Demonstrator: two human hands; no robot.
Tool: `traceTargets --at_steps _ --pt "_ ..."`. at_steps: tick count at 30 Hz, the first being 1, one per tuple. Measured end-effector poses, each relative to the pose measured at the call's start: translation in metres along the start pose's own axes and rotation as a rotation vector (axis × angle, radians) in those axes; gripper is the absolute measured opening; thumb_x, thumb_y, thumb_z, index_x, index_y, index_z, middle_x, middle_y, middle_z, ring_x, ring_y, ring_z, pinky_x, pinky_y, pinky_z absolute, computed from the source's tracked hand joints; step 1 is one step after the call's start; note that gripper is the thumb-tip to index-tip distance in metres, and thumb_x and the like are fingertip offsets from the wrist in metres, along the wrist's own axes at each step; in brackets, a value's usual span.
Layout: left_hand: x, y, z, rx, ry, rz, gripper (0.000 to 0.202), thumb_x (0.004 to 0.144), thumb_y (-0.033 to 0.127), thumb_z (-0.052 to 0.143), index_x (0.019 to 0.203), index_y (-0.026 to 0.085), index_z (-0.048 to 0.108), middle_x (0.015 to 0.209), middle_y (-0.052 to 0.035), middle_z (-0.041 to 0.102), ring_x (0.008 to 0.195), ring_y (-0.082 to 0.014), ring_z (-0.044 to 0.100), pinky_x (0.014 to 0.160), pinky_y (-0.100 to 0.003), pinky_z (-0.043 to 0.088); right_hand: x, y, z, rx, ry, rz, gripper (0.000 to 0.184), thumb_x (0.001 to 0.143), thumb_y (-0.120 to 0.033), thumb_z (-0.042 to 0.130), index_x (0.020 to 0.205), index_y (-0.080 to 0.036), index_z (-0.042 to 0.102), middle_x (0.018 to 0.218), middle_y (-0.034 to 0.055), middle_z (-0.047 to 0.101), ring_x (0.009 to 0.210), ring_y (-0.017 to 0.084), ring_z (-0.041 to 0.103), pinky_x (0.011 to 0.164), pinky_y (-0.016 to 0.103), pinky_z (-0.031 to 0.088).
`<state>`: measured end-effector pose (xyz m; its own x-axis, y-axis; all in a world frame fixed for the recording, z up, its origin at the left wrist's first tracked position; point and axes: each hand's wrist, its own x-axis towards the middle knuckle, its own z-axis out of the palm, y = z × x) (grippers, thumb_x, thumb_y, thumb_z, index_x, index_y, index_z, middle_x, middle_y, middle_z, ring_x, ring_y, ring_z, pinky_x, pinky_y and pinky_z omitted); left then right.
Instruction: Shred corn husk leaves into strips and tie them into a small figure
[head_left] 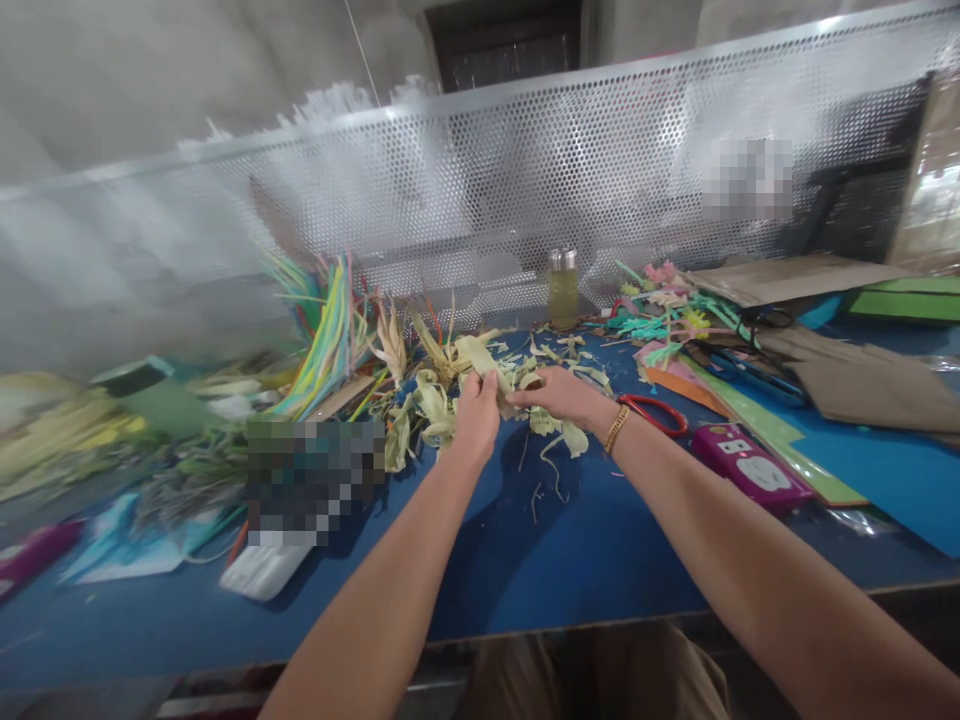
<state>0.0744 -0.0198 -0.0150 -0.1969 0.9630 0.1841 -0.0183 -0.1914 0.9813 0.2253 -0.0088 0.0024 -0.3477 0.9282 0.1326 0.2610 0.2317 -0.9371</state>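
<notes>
A pale yellow-green strip that looks like corn husk (pixel 478 358) is between my hands, above the blue table. My left hand (pixel 480 408) is closed, pinching this strip between thumb and fingers. From the right, my right hand (pixel 561 394) meets it, fingers curled and thumb and fingertips closed at the strip's lower end. More curled husk pieces (pixel 433 402) lie heaped behind and beside the hands, with scraps scattered around. Red-handled scissors (pixel 664 412) lie just right of my right wrist, their blades hidden behind it.
Left are bundled coloured stems (pixel 330 335), a blurred-out object and a white item (pixel 266 568). A lidded glass jar (pixel 563 290) stands at the back by the perforated metal panel (pixel 637 150). Right are a purple packet (pixel 750 468), paper flowers (pixel 664 310) and cardboard (pixel 877 385).
</notes>
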Motion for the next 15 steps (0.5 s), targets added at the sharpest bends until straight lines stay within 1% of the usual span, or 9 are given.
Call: traceTargets --at_steps 3,4,7,10,12,15 --pt "0.0 0.001 -0.002 0.217 0.166 0.12 0.018 0.086 0.037 0.055 0.078 0.021 0.053 0.076 -0.0015 0.054 0.079 -0.0187 0.052 0.072 -0.027 0.039 -0.002 -0.002 0.004 -0.067 -0.018 -0.033 0.038 0.066 -0.041 0.069 0.054 -0.019 0.04 0.051 -0.007 0.036 0.05 0.007 0.027 0.048 0.024 0.021" --pt "0.0 0.002 -0.002 0.278 0.182 0.138 0.019 0.088 0.037 0.053 0.076 0.021 0.052 0.075 -0.0017 0.054 0.078 -0.019 0.051 0.073 -0.027 0.038 -0.002 -0.004 0.006 -0.092 -0.027 -0.048 0.037 0.067 -0.039 0.067 0.053 -0.019 0.04 0.05 -0.0068 0.036 0.05 0.007 0.028 0.049 0.024 0.022" --pt "0.0 0.003 -0.004 0.4 0.185 0.189 0.022 0.089 0.035 0.05 0.072 0.022 0.05 0.073 -0.0019 0.052 0.075 -0.0196 0.05 0.072 -0.028 0.036 -0.003 -0.009 0.009 -0.194 -0.043 -0.091 0.036 0.07 -0.035 0.064 0.051 -0.018 0.039 0.049 -0.0057 0.039 0.05 0.007 0.032 0.05 0.024 0.023" --pt "0.001 0.004 -0.007 0.401 0.185 0.249 0.023 0.087 0.033 0.055 0.067 0.022 0.048 0.067 -0.0009 0.048 0.073 -0.0203 0.05 0.071 -0.028 0.035 -0.003 -0.012 0.011 -0.261 -0.027 -0.108 0.04 0.068 -0.037 0.067 0.049 -0.019 0.038 0.049 -0.0044 0.043 0.051 0.008 0.037 0.05 0.024 0.024" --pt "0.003 0.004 -0.009 0.368 0.175 0.254 0.024 0.084 0.033 0.059 0.065 0.022 0.048 0.063 -0.0001 0.046 0.072 -0.0198 0.05 0.068 -0.027 0.034 -0.005 -0.013 0.009 -0.209 -0.055 -0.107 0.04 0.068 -0.039 0.069 0.05 -0.018 0.04 0.05 -0.0039 0.045 0.051 0.008 0.037 0.049 0.024 0.024" --pt "0.005 0.005 -0.009 0.304 0.114 0.195 0.023 0.082 0.035 0.061 0.068 0.021 0.05 0.061 0.0012 0.047 0.063 -0.016 0.047 0.061 -0.025 0.034 -0.006 -0.014 0.002 -0.002 -0.162 -0.051 0.033 0.072 -0.041 0.067 0.057 -0.018 0.049 0.052 -0.0038 0.046 0.046 0.007 0.031 0.044 0.024 0.021"
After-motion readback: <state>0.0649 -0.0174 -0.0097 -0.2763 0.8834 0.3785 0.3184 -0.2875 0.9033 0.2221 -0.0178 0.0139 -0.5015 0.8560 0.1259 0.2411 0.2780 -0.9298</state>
